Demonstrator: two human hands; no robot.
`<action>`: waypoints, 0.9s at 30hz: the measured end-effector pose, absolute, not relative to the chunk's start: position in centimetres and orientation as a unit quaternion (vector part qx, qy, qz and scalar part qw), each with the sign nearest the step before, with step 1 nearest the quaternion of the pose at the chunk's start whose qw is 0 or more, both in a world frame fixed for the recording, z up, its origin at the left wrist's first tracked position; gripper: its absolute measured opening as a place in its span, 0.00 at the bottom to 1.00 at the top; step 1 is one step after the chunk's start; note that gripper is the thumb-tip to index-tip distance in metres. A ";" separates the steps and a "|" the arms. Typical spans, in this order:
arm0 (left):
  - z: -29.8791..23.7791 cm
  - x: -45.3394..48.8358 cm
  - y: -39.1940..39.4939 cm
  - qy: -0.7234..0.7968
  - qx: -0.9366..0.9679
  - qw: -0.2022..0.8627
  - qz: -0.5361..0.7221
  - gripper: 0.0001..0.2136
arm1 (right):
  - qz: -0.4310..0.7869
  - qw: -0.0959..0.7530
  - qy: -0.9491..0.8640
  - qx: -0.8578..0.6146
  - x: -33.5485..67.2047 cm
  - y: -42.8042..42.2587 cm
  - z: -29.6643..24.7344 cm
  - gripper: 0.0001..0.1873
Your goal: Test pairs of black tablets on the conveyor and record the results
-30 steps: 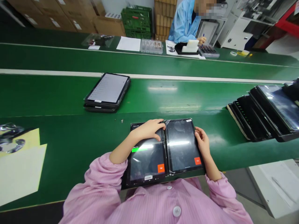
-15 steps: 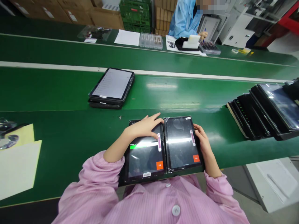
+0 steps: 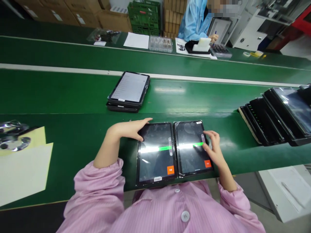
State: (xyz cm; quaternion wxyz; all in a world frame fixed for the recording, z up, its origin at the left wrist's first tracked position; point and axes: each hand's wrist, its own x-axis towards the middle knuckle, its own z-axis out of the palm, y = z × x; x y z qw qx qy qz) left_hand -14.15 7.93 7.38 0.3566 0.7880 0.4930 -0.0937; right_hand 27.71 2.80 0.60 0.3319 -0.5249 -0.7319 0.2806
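Observation:
Two black tablets lie side by side at the near edge of the green bench, each showing a green bar, a grey slider and an orange button. My left hand (image 3: 130, 129) grips the top left corner of the left tablet (image 3: 155, 158), thumb on the bezel. My right hand (image 3: 213, 147) hovers over the right tablet (image 3: 188, 155), fingers apart and bent. Its fingertips touch the screen beside the slider near the right edge.
A stack of tablets (image 3: 128, 90) lies on the green belt behind. A row of overlapping tablets (image 3: 274, 118) sits at the right. Papers (image 3: 21, 171) and shiny metal parts (image 3: 12, 140) lie left. A person in a blue coat (image 3: 194, 19) works at the far bench among trays.
My left hand has slid from the left tablet's screen to its top left corner. My right hand has come off the right tablet's edge onto its screen. The green bars now reach further right.

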 end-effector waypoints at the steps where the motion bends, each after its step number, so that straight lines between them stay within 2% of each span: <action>1: 7.3 -15.0 8.0 0.491 0.786 0.365 -0.082 0.46 | 0.236 0.282 -0.789 -0.491 27.1 2.1 1.4 0.26; 4: 6.9 -15.9 8.0 0.483 0.793 0.368 -0.042 0.45 | 0.171 0.133 -0.903 -0.372 25.0 0.3 3.4 0.22; 7: 6.7 -15.0 7.7 0.496 0.793 0.353 -0.031 0.45 | 0.155 0.106 -0.928 -0.322 24.6 0.2 3.8 0.20; 9: 6.9 -13.6 7.4 0.515 0.788 0.334 -0.036 0.45 | 0.166 0.150 -0.913 -0.340 25.6 1.4 3.5 0.14; 10: 7.1 -12.7 7.3 0.519 0.791 0.323 -0.035 0.43 | 0.182 0.189 -0.891 -0.370 26.3 2.3 3.1 0.15; 14: 7.2 -7.8 7.1 0.465 0.842 0.273 -0.014 0.30 | 0.293 0.375 -0.693 -0.541 27.7 6.4 0.8 0.25; 16: 6.9 -5.5 7.1 0.458 0.858 0.231 -0.023 0.21 | 0.349 0.428 -0.600 -0.578 27.3 7.9 -0.4 0.31; 21: 6.0 -2.3 6.9 0.492 0.859 0.139 -0.024 0.16 | 0.401 0.472 -0.525 -0.584 26.1 8.5 -1.9 0.30; 27: 6.3 -2.2 6.7 0.506 0.851 0.142 0.000 0.20 | 0.388 0.448 -0.514 -0.620 26.8 8.0 -1.8 0.29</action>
